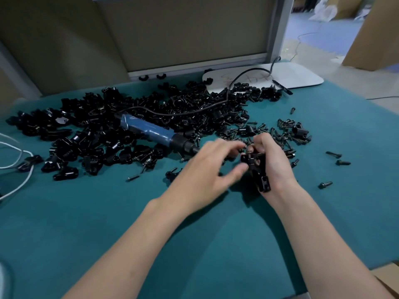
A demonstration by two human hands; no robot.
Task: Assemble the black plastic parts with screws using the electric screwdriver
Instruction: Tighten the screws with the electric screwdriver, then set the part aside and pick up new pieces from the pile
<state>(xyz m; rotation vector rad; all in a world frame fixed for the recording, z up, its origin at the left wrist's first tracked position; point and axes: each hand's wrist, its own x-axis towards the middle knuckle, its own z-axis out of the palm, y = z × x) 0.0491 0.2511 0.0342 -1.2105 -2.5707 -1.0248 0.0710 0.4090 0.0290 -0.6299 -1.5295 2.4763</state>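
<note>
Clamped round black plastic part (pixel 257 169) just right of frame centre with curled right hand (pixel 275 162), left hand (pixel 207 169) fingertips at its top, too blurred to tell any pinch; probably light, rigid, slick: hold flat sides, keep screw hole (pixel 257 161) clear.

Soft, even light from overhead, slightly cool. My left hand (pixel 207 167) is smeared with motion blur, fingertips ghosting, so I can't read its grip. My right hand (pixel 273 165), curled round the part (pixel 258 167), looks sharper. A soft shadow pools on the mat (pixel 108 234) under both hands and between my forearms. The parts pile (pixel 103 126) goes nearly solid black, only small glints on the edges. A pale sheen runs along the screwdriver (pixel 149 130). The floor (pixel 323 37) at top right is brighter and washed out. The wide lens bows the panel frame (pixel 278 29); the corners go soft.
</note>
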